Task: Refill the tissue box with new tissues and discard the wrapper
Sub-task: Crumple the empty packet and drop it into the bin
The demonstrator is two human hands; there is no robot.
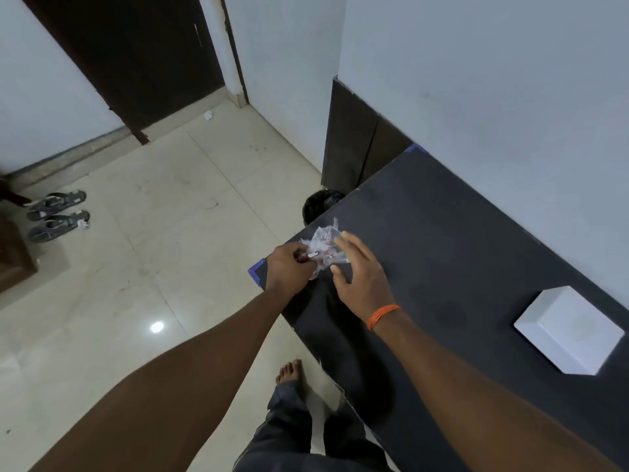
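The wrapper [323,248], a crumpled clear plastic film, sits bunched over the near-left corner of the dark table [442,240]. The left hand [287,267] has its fingers closed on the wrapper's left side; the right hand [360,277] hovers with fingers spread, touching its right edge. The black-lined bin [318,204] stands just beyond, on the floor at the table's far-left edge, nearer the left hand. The white tissue box [571,330] rests well apart to the right.
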